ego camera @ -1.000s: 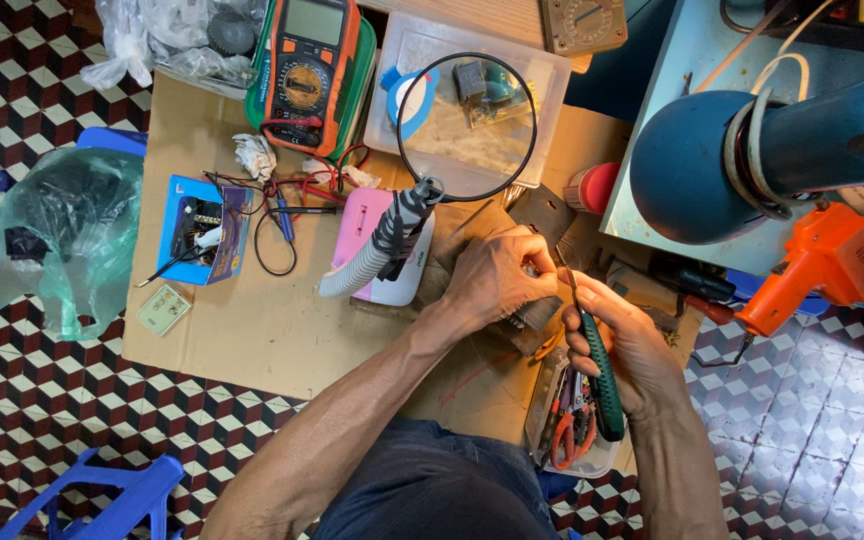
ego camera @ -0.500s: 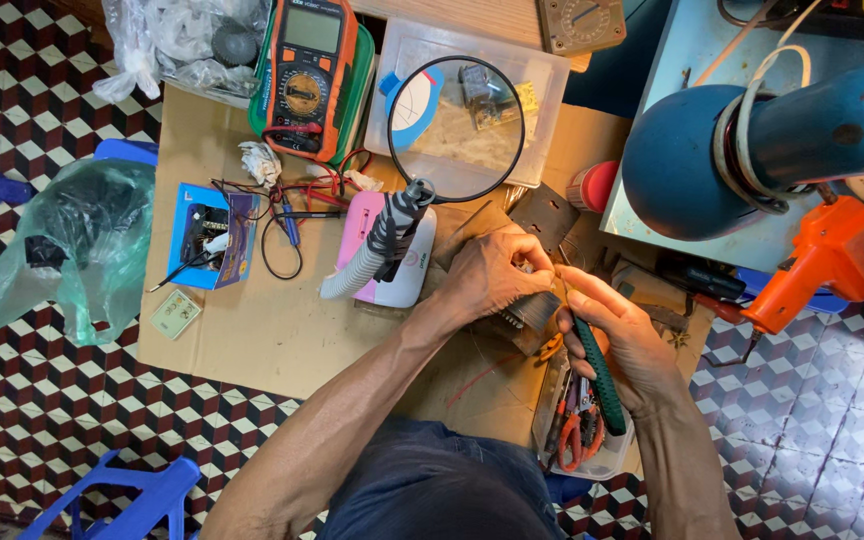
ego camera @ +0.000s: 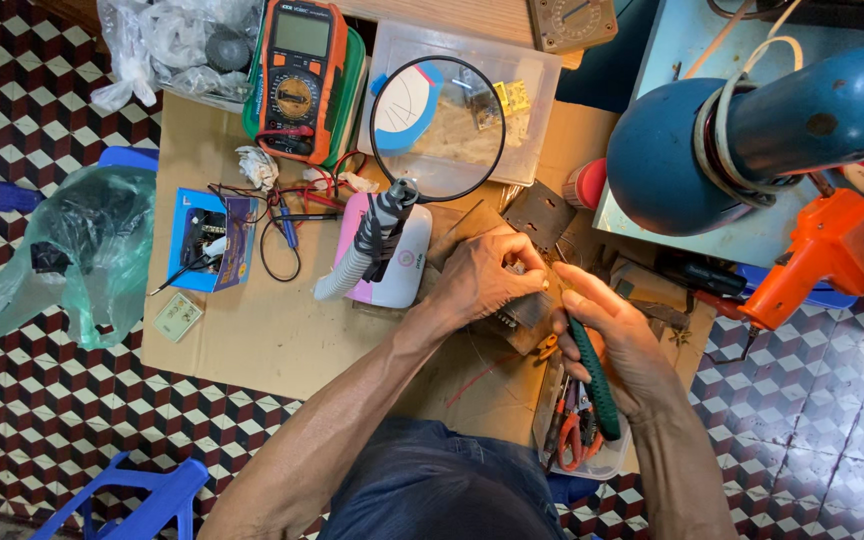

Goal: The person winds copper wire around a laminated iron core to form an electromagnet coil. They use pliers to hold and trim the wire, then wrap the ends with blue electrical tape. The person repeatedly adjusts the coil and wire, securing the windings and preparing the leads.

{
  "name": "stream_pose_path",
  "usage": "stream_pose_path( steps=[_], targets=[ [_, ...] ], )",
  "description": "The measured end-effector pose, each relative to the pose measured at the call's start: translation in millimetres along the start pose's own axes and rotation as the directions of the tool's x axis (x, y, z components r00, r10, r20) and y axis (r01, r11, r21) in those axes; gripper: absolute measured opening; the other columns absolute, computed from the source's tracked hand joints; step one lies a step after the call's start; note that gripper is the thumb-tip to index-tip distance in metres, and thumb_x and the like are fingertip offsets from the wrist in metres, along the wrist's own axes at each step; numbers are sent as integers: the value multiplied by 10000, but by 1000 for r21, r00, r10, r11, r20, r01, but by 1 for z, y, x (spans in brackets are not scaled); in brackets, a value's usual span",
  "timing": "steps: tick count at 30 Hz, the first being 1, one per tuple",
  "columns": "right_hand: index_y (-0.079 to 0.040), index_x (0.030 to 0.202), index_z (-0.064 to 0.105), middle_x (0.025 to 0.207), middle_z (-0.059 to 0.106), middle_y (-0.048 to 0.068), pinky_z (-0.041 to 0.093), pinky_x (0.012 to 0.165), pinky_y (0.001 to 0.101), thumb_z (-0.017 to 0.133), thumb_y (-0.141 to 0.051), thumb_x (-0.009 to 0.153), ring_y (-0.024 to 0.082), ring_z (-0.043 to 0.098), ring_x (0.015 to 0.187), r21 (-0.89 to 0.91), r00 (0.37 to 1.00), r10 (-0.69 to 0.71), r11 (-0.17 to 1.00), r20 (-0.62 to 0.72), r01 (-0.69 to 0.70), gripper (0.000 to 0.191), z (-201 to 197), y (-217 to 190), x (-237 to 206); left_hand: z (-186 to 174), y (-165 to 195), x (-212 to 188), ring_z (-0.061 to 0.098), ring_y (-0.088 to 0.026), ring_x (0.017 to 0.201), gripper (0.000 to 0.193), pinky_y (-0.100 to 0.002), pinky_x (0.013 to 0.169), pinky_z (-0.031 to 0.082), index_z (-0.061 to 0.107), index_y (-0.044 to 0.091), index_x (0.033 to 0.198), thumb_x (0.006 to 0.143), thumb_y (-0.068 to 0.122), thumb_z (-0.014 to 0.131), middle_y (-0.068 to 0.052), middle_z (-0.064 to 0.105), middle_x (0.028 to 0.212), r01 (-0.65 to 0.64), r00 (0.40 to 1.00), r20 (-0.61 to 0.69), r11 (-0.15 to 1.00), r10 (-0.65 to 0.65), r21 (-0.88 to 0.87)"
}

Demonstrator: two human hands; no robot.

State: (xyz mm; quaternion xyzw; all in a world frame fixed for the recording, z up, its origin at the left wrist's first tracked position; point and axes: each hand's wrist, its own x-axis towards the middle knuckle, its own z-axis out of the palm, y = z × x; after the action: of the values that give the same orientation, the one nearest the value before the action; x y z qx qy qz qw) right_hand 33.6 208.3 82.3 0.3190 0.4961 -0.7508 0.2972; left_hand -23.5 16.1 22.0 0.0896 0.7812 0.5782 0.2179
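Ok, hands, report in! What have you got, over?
Left hand pressing down on a small dark part. Right hand gripping green-handled tool, tip at the part. Magnifying glass off to the side, nothing blocking.

The left hand [ego camera: 487, 275] is pressing down on a small dark part [ego camera: 517, 325] on the cardboard-covered worktop [ego camera: 252, 340] — fingers curled over it. The right hand [ego camera: 622, 345] is gripping a green-handled screwdriver [ego camera: 594, 375], its tip meeting the part. A magnifying glass [ego camera: 437, 127] on a flexible stand is sitting just beyond — beside a multimeter [ego camera: 299, 75].

An orange multimeter [ego camera: 299, 75], a round magnifier [ego camera: 438, 125], a blue lamp [ego camera: 752, 135] and an orange soldering gun [ego camera: 832, 255] crowd the cardboard-topped bench [ego camera: 252, 330].
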Motion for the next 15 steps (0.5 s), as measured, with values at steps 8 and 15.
stream_pose_path(
  steps=[8,15],
  targets=[
    [-50,1466,497,793,577,55,446,370,203,578,-180,972,95,533,545,129,999,-22,991,-39,27,517,14,15,2,8,6,-1,682,-256,907,178,-384,781,527,694,79,810,784,252,731,-77,661,885,-58,996,-60,994,64,89],
    [-46,1439,517,803,587,34,436,367,183,571,-191,984,72,542,542,307,1000,17,951,6,-18,480,1,15,2,10,10,-3,666,-260,909,163,-391,788,515,687,82,797,782,235,741,-66,661,877,-97,989,-96,987,109,126]
  ],
)
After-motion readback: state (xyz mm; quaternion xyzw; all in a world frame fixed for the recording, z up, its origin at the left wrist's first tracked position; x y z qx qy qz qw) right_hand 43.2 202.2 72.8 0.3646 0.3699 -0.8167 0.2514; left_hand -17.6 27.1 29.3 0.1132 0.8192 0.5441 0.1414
